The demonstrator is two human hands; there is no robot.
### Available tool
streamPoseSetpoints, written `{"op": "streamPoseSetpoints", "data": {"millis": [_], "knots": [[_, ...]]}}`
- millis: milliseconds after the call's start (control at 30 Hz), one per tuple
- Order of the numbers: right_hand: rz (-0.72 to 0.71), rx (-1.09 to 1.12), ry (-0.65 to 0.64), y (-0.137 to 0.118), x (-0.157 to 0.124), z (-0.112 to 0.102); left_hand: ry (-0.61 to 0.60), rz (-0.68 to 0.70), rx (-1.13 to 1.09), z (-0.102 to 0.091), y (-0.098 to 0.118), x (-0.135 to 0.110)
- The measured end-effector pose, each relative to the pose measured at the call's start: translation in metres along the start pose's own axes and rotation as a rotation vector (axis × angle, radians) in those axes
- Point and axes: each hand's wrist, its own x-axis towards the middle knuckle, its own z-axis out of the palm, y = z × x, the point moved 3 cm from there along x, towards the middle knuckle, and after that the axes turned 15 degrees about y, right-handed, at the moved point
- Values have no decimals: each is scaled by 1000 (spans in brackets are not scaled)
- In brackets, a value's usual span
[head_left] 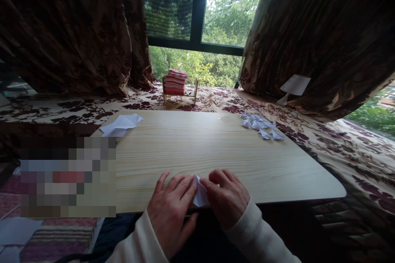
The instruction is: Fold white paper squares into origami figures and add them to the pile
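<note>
Folded pieces on the surface look done, sheets unfinished; fingers flat, the left hand presses a part-folded paper that the right hand pinches.

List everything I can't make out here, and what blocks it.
All in the head view:
White paper: full outline, covered partly by the left hand and right hand.
Table: left corner nearest the person, hidden by the pixelated patch.
Folded papers: exact count, overlapping and too small.
Lower-left sheet: full extent, cut by the left picture edge.
</note>
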Motion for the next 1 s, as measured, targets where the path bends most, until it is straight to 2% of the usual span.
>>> {"op": "streamPoseSetpoints", "data": {"millis": [167, 433, 600, 733, 900, 1000], "knots": [[2, -17, 39, 2, 5, 0, 7, 28, 22, -1, 0, 1], [-15, -4, -64, -6, -4, 4, 4, 55, 46, 0, 0, 1], [1, -7, -42, -5, -3, 5, 28, 47, -5, -1, -2, -1], [12, 16, -79, -2, -4, 6, 36, 26, -70, -2, -5, -2], [5, 22, -94, -1, -5, 5, 29, 57, -36, -2, -6, -1], [0, 21, -59, -2, -4, 2, 30, 74, -25, -3, -6, 0]]}}
